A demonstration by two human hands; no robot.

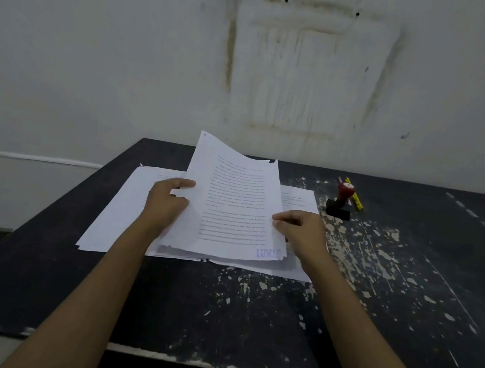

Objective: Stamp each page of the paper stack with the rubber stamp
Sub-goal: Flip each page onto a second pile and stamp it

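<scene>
A printed white page (232,201) is lifted and tilted up off the papers on the table, with a purple stamp mark at its lower right corner. My left hand (167,201) pinches its left edge and my right hand (300,229) pinches its right edge. Under it lie two spreads of white sheets, a left pile (118,213) and a right pile (301,201). The rubber stamp (341,201), with a red handle and black base, stands upright to the right of the papers, apart from both hands.
The black table (247,315) has chipped paint on its right half. A yellow pencil and a red pen (356,198) lie just behind the stamp. A stained white wall stands right behind the table's far edge.
</scene>
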